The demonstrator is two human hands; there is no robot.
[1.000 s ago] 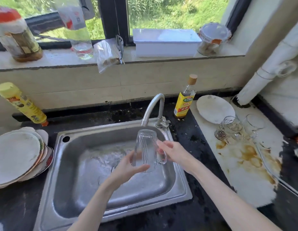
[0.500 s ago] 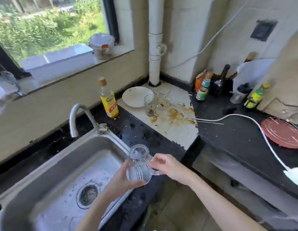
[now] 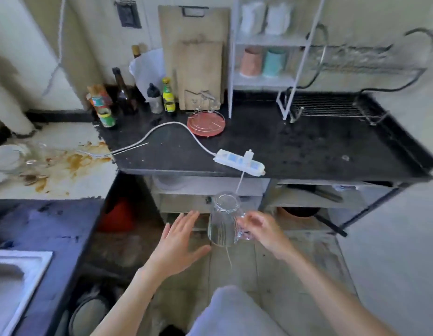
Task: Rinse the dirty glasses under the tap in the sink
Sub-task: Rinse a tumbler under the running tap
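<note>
Right hand [image 3: 261, 230] is gripping the handle of a clear glass mug [image 3: 224, 220], holding it upside down in mid-air above the floor, near the front edge of the black counter [image 3: 295, 144]. Left hand [image 3: 179, 241] is hovering just left of the mug with fingers spread and straight, apart from the glass. On the counter beyond, a white power strip [image 3: 238, 162] is lying near the edge, and a red round tray [image 3: 206, 124] is sitting farther back. The sink [image 3: 15, 275] is showing at the near left edge.
</note>
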